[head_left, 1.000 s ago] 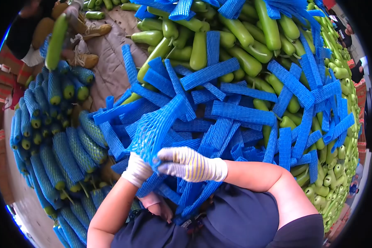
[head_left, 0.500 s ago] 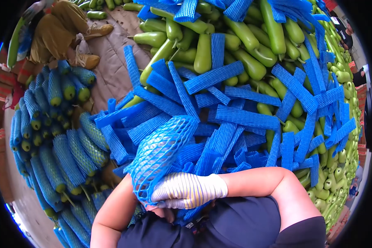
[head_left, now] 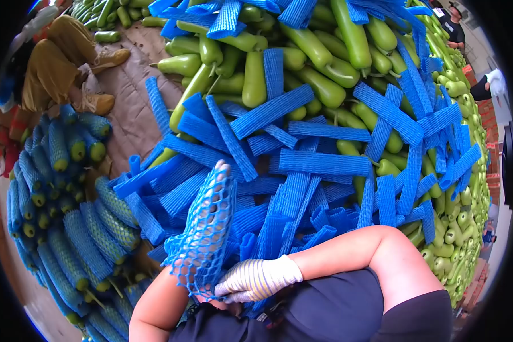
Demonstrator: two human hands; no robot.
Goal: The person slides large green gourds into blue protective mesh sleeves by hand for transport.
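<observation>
A blue foam net sleeve (head_left: 202, 239) is stretched over my left hand (head_left: 215, 196), whose fingers point up inside the mesh with fingertips showing at the top. The fingers look stretched out, and no gourd shows in the sleeve. My right hand (head_left: 259, 279), in a striped white knit glove, grips the sleeve's lower edge near my left wrist. Beyond both hands lies a heap of flat blue foam net sleeves (head_left: 325, 162) on top of green bottle gourds (head_left: 325, 88).
To my left, gourds in blue net sleeves (head_left: 88, 233) are stacked in rows. Pale quilted cloth (head_left: 137, 97) covers the ground ahead, where a seated person's legs in brown trousers (head_left: 54, 71) show. More bare gourds (head_left: 456, 228) pile up at the right, with other people behind.
My left hand has straightened upward inside the sleeve, which now hugs it more narrowly. My right hand has shifted slightly down the sleeve. The view has turned a little right.
</observation>
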